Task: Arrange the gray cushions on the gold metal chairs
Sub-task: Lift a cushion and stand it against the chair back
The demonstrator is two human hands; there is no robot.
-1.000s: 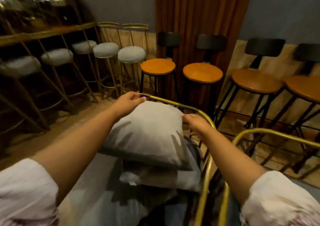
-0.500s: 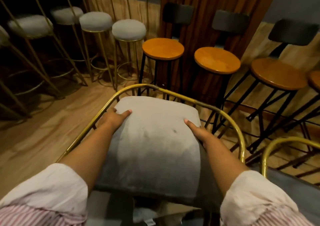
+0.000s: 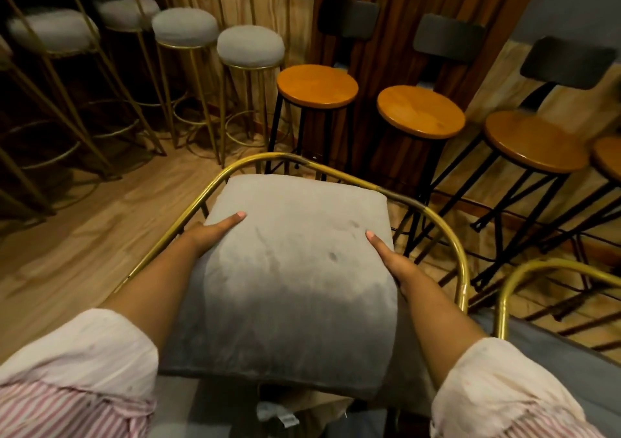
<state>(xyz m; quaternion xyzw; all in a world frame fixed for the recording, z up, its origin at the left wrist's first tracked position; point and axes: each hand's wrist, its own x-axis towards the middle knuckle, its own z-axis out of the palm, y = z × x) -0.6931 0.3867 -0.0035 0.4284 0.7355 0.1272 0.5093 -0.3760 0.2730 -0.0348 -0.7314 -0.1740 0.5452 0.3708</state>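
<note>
A square gray cushion (image 3: pixel 295 269) lies flat inside the curved gold metal frame of a chair (image 3: pixel 450 232) right in front of me. My left hand (image 3: pixel 215 232) grips its left edge, thumb on top. On the opposite edge my right hand (image 3: pixel 389 259) holds the cushion the same way. Under its near edge more gray fabric and a white label (image 3: pixel 279 414) show. A second gold chair frame (image 3: pixel 517 283) curves up at the right, with a gray seat pad (image 3: pixel 554 363) below it.
Gold bar stools with round gray seats (image 3: pixel 250 46) line the wall at the back left. Black-legged stools with round wooden seats (image 3: pixel 317 86) stand close behind the chair and to the right. Wooden floor (image 3: pixel 84 229) spreads out on the left.
The cushion, tilted up a second ago, now lies flat inside the chair frame. My hands have slid from its far corners to its side edges, and my view has dropped closer.
</note>
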